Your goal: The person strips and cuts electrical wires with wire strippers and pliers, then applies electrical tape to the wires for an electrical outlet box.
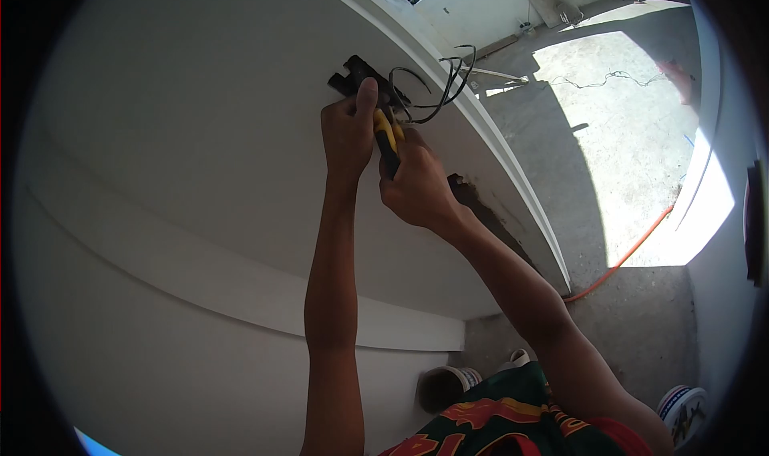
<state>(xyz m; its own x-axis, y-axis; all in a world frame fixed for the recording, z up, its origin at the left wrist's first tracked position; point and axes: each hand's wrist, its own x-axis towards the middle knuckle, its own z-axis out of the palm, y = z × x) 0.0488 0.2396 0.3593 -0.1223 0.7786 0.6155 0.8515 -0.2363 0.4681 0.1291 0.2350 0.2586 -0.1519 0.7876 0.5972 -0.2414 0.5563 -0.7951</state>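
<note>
A black electrical box (355, 67) is set in the pale wall, with several black wires (445, 96) looping out of its right side. My left hand (348, 136) is closed at the box's lower edge, thumb up against it; what the fingers pinch is hidden. Wrapped round the handles of yellow-and-black pliers (385, 142), my right hand (418, 180) sits just below and right of the left one. The pliers point up toward the box, their jaws close to the wires and partly hidden by my hands.
A rough chased-out slot (489, 216) runs down the wall behind my right forearm. The wall's white edge (513, 176) borders a sunlit concrete floor (633, 160). An orange hose (641, 244) crosses that floor. Below stand one bucket (442, 388) and another white bucket (681, 416) holding items.
</note>
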